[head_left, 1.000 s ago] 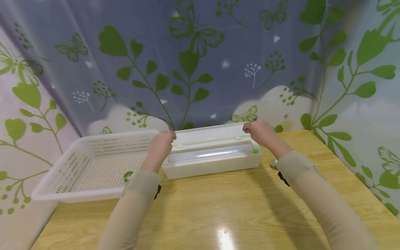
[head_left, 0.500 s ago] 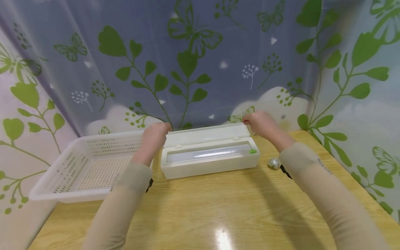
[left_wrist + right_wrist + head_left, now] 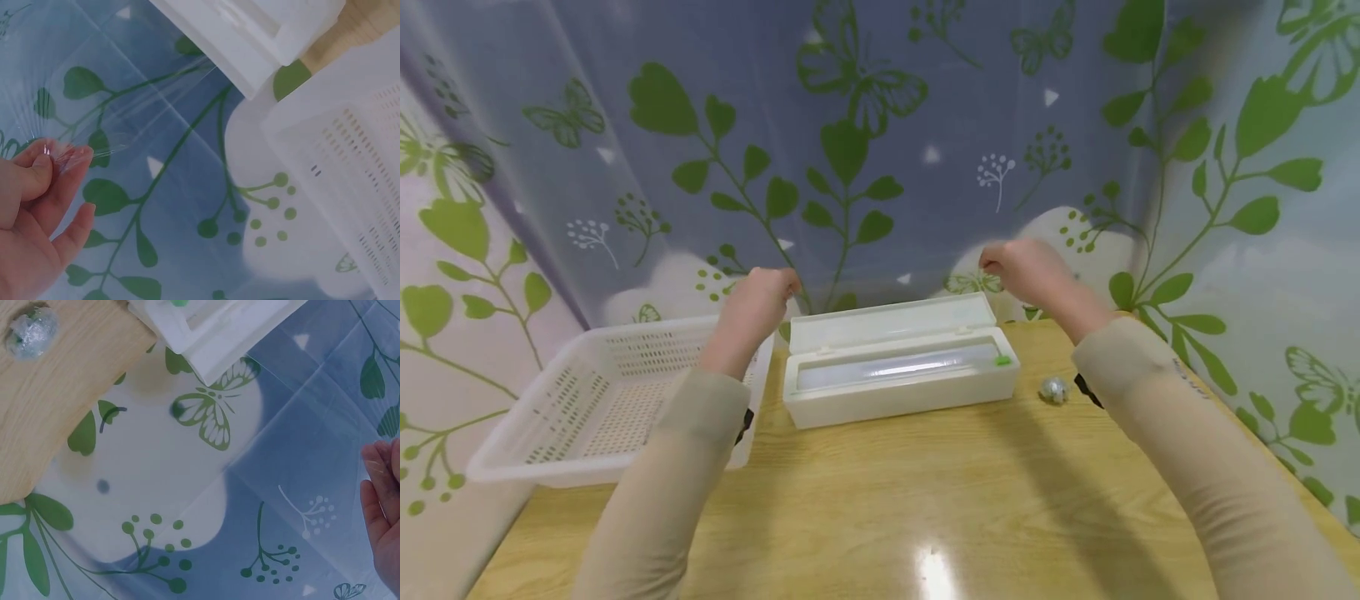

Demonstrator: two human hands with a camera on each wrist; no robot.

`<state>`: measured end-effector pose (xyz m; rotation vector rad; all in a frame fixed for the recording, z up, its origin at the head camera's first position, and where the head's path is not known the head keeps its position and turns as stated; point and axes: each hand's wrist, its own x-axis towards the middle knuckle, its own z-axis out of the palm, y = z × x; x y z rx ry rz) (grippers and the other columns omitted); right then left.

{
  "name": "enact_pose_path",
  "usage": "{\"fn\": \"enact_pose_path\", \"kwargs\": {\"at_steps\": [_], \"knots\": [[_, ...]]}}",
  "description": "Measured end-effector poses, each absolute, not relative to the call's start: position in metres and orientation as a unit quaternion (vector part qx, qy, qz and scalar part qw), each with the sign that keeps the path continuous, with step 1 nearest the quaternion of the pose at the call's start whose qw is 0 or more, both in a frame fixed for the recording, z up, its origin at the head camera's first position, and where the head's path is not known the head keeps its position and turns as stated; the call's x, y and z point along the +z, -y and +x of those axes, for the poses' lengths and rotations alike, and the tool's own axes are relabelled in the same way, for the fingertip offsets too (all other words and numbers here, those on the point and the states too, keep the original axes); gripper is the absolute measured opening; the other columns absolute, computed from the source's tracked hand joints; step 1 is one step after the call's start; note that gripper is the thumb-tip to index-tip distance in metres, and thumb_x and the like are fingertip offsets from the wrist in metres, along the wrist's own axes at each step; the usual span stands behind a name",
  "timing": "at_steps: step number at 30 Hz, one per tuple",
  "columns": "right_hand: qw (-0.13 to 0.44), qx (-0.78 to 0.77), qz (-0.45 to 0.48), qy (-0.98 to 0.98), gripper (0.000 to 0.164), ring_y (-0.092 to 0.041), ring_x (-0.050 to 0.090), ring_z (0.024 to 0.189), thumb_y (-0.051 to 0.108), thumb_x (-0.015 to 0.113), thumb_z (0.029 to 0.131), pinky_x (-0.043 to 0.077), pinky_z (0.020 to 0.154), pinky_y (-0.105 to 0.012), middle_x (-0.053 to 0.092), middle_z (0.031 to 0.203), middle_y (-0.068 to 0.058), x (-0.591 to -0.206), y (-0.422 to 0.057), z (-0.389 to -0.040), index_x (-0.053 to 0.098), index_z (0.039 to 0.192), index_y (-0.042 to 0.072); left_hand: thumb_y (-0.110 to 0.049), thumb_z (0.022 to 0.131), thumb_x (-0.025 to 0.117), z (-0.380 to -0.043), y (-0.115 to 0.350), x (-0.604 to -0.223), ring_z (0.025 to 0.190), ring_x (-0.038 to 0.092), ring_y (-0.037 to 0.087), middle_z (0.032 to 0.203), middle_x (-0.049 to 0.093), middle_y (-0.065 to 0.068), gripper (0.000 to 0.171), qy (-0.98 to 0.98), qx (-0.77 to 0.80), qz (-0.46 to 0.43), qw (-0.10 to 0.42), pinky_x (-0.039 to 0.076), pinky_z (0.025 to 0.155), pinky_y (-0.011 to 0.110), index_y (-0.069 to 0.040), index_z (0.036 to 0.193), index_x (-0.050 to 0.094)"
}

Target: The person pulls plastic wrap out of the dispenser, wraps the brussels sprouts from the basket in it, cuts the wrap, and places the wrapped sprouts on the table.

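- Currently, left hand (image 3: 31,219) and right hand (image 3: 1026,271) both pinch cling film (image 3: 39,119) stretched from the white dispenser box (image 3: 902,402).
- Uneven pulling could tear the film where it bunches at left.
- Slack might let it stick together.

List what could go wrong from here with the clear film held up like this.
1. Uneven film: the clear film gathers into creases at the left grip, so it may bunch, cling to itself or tear crookedly.
2. Box shift: neither that nor the right grip steadies the dispenser box, so a harder pull might drag it.
3. Loose item: the small shiny ball on the table could roll if brushed.
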<state>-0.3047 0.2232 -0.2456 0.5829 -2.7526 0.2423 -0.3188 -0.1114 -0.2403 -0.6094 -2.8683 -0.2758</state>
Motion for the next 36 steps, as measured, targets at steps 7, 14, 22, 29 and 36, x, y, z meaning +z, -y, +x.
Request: {"fn": "enact_pose_path", "kwargs": {"at_steps": [7,14,22,29,36], "knots": [[0.172,0.102,0.194,0.96,0.014,-0.029,0.059,0.083,0.002,0.053,0.087,0.047,0.074,-0.038,0.063,0.093,-0.017,-0.23,-0.222,-0.301,0.063,0.096,-0.001,0.013,0.084,0.04,-0.318,0.112,-0.225,0.065,0.05,0.025,0.08,0.057,0.015,0.022,0.962,-0.084,-0.221,0.136,0.038,0.056,0.031,-0.001,0.086,0.058],[0.169,0.103,0.187,0.962,0.016,-0.03,0.06,0.083,0.001,0.051,0.088,0.047,0.072,-0.037,0.062,0.095,-0.018,-0.216,-0.223,-0.296,0.062,0.099,-0.001,-0.002,0.089,0.048,-0.315,0.11,-0.208,0.087,0.058,0.034,0.102,0.061,0.017,0.02,0.962,-0.09,-0.217,0.142,0.047,0.071,0.043,-0.001,0.102,0.063],[0.194,0.091,0.188,0.959,0.017,-0.03,0.06,0.081,0.0,0.049,0.088,0.047,0.071,-0.037,0.062,0.096,-0.017,-0.197,-0.22,-0.29,0.062,0.099,0.0,-0.002,0.089,0.048,-0.307,0.111,-0.189,0.089,0.056,0.038,0.105,0.06,0.017,0.021,0.961,-0.092,-0.206,0.158,0.045,0.073,0.046,-0.002,0.105,0.061],[0.205,0.09,0.17,0.96,0.017,-0.031,0.059,0.083,0.003,0.05,0.089,0.046,0.07,-0.039,0.061,0.1,-0.017,-0.178,-0.22,-0.283,0.061,0.102,0.001,0.001,0.089,0.047,-0.299,0.108,-0.173,0.09,0.055,0.038,0.107,0.058,0.02,0.021,0.963,-0.083,-0.198,0.164,0.045,0.074,0.045,0.001,0.106,0.059],[0.226,0.095,0.16,0.956,0.019,-0.032,0.059,0.082,0.006,0.049,0.09,0.046,0.072,-0.04,0.061,0.101,-0.017,-0.166,-0.217,-0.277,0.06,0.105,0.001,0.006,0.088,0.045,-0.291,0.107,-0.158,0.092,0.054,0.04,0.107,0.058,0.019,0.024,0.963,-0.095,-0.178,0.18,0.044,0.077,0.047,-0.001,0.106,0.059]]}}
